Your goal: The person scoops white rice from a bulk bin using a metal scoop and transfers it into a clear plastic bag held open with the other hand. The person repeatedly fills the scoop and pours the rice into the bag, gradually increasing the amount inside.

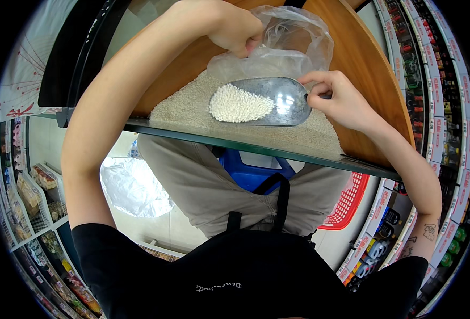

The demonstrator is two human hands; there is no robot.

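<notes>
My right hand [336, 95] grips the black handle of a metal scoop [289, 99]. White rice [237, 104] fills the far-left half of the scoop, which lies level with its mouth to the left. At the top, my left hand [239, 30] pinches a clear plastic bag [299, 38] by its edge. The bag's lower part hangs just behind the scoop, and its mouth looks spread. Beneath both is a heap of loose grain [179, 103], probably rice, inside a wooden bin [362, 79]. The scoop covers the middle of the heap.
A glass panel [235, 145] forms the bin's near edge, close to my knees. Below it stands a blue plastic stool [247, 175]. A red plastic basket [348, 203] is at right, a silvery sheet [133, 187] at left. Stocked shop shelves [438, 99] line both sides.
</notes>
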